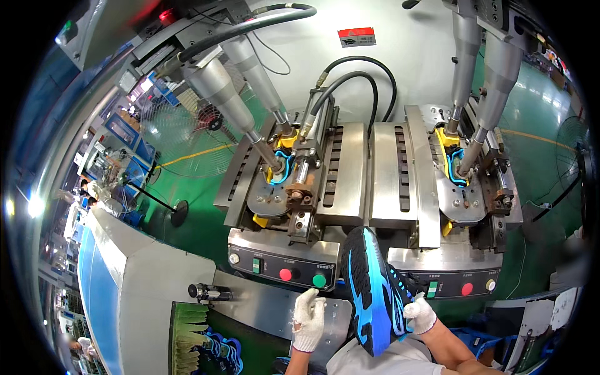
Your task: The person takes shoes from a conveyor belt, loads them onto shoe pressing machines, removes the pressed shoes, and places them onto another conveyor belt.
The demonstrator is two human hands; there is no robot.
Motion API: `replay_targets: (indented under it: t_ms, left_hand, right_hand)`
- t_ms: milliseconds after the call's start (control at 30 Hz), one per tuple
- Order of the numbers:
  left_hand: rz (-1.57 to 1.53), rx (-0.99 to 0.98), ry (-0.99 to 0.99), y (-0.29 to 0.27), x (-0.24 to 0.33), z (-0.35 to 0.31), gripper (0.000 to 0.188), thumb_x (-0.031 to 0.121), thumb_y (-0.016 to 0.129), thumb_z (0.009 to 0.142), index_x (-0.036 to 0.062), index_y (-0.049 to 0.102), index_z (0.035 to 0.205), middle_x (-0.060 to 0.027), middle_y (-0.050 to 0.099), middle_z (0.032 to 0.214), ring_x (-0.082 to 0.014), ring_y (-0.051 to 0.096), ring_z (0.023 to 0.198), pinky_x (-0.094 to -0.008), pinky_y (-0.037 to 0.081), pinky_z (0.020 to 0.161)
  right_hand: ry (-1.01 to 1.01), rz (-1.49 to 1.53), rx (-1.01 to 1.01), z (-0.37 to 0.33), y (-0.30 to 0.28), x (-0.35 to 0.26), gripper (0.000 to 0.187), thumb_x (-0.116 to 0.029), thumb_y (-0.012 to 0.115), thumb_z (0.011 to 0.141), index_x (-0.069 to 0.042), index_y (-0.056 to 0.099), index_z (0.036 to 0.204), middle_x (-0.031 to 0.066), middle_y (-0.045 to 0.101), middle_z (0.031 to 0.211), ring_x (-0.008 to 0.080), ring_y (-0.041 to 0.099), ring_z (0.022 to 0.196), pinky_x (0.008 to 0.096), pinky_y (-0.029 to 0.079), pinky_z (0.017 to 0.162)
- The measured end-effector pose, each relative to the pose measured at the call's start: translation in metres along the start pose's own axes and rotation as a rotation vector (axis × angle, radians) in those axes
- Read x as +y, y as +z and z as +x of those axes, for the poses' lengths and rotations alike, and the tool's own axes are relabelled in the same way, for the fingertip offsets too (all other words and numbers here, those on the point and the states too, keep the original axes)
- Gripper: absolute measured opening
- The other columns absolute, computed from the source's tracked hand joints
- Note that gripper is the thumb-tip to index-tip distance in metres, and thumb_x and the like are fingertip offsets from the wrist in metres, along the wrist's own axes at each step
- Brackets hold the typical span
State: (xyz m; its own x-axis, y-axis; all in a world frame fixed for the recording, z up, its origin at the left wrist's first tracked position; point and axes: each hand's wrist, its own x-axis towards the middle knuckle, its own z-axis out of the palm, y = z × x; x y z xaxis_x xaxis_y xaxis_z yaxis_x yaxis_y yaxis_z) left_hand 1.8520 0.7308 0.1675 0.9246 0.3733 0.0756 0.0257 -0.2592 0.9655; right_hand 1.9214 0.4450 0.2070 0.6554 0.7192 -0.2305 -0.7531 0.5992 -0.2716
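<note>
Grey steel makes up the two-station machine (pixel 394 181) across the far middle, its halves side by side, presumably so that one person can reach both. Slanting metal columns (pixel 215 81) come down over each half, their rods ending at yellow pads (pixel 286 139) with blue-edged pieces between them; the rods seem placed to press or steady these, though the contact is too small to make out. On the near left runs a steel surface (pixel 262 303). Control panels, left (pixel 284 259) and right (pixel 431 275), face the near side, likely for easy reach.

Between the panels and nearer the person is the black-and-blue sports shoe (pixel 375 294), held up on a tilt, toe to the far side and sole turned left. Its upper thus faces the right hand (pixel 420 314), which grasps it from the right side, leaving the sole uncovered. More blue-and-black shoes (pixel 228 353) lie low on the near left, beside a green fringe (pixel 189 331).

Gloved in white, the left hand (pixel 308 320) is released, raised near the shoe but apart from it, fingers loosely bent. Smallest are the red button (pixel 285 274) and green button (pixel 319 280), set along the left panel's near face, probably for quick pressing.
</note>
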Motion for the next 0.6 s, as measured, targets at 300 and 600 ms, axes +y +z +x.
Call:
replay_targets:
  t_ms: [300, 600]
  left_hand:
    - [-0.071, 0.168, -0.106, -0.056, -0.009, -0.031, 0.037, -0.004, 0.061, 0.095, -0.0024, 0.052, 0.131, -0.0127, 0.059, 0.123, -0.0211, 0.068, 0.104, -0.0324, 0.057, 0.088]
    - [0.366, 0.199, 0.296, -0.088, 0.038, 0.03, 0.032, -0.007, 0.06, 0.094, -0.0022, 0.058, 0.125, -0.0163, 0.062, 0.124, -0.0273, 0.063, 0.113, -0.0358, 0.051, 0.1]
  right_hand:
    - [-0.216, -0.072, 0.124, 0.024, -0.002, 0.051, 0.067, 0.004, 0.064, 0.082, 0.005, 0.042, 0.145, 0.027, 0.065, 0.125, 0.0373, 0.072, 0.102, 0.0502, 0.063, 0.085]
    - [-0.117, 0.05, 0.026, 0.038, 0.042, 0.044, 0.053, 0.007, 0.065, 0.085, 0.007, 0.051, 0.137, 0.024, 0.069, 0.12, 0.033, 0.073, 0.101, 0.0445, 0.064, 0.081]
